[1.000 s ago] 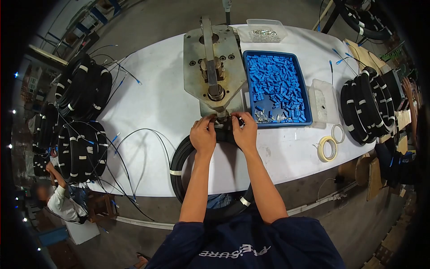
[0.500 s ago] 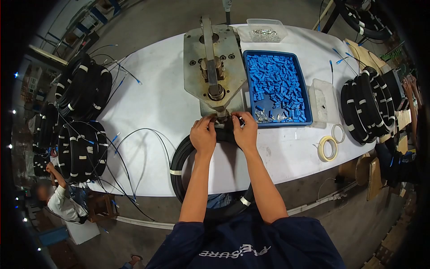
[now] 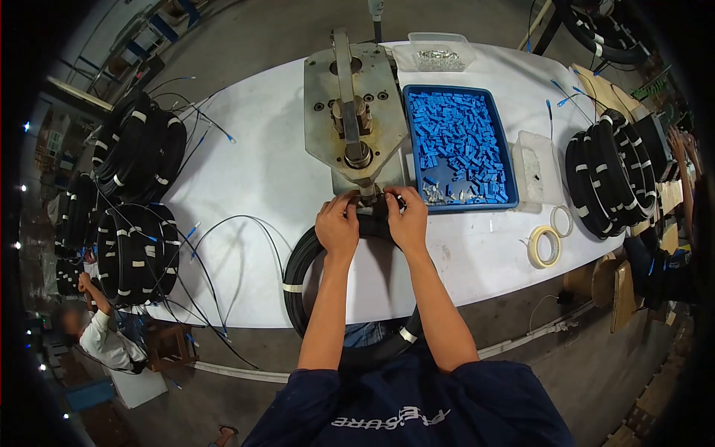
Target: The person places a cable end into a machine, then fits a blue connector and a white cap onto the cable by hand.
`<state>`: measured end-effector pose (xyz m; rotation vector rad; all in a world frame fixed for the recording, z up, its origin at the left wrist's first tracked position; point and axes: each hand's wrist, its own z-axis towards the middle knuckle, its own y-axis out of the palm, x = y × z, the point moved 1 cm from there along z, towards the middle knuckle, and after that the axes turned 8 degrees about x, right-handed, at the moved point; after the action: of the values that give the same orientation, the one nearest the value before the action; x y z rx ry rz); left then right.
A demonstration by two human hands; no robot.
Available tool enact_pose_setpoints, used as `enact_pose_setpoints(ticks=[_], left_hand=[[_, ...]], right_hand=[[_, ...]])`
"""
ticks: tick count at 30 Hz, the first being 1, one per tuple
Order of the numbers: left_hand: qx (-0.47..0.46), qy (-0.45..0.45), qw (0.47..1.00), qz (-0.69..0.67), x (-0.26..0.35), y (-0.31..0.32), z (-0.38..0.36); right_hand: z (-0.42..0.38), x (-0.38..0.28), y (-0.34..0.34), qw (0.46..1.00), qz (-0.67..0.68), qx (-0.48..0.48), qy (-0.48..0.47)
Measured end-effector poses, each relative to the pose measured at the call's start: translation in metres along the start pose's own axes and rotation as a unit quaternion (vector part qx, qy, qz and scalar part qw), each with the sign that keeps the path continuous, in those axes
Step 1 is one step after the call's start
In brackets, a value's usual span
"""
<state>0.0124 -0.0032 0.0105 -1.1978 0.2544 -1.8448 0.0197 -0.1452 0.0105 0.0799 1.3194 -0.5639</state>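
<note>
Fingers bunched close together at the tip of the grey metal lever press (image 3: 320, 119), the left hand (image 3: 337, 223) and the right hand (image 3: 407, 217) work side by side, just apart from each other. Dark material shows at the right fingertips, but what either hand pinches, or how firmly, cannot be told, since the fingers cover it. Beneath both wrists lies the large black cable coil bound with white tape (image 3: 296, 272), its far side near the press and its near side past the table edge, against the person's body.

To the right of the press, on the white-topped table (image 3: 477, 261), sits the blue rectangular plastic tray (image 3: 515, 203), holding many small blue pieces, with some silvery ones at its near end. Just beside it is a translucent plastic container (image 3: 540, 171); behind the tray, a clear plastic box (image 3: 439, 41) holds shiny small parts. Nearer the front edge lie a cream tape roll (image 3: 534, 247) and a thinner pale ring (image 3: 570, 223). More banded black coils (image 3: 138, 253) stand at the left, with blue-tipped cable ends spread over the table, and another banded bundle (image 3: 596, 179) stands at the right end. At far left is another person in a light shirt (image 3: 104, 341).
</note>
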Motion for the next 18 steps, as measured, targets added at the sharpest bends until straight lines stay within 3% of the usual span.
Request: enact_pose_setpoints(ticks=[18], left_hand=[[-0.002,-0.042,0.999,0.004,-0.0001,0.0026,0.0053]], right_hand=[[0.0028,0.0002,0.0049,0.999,-0.011,0.020,-0.031]])
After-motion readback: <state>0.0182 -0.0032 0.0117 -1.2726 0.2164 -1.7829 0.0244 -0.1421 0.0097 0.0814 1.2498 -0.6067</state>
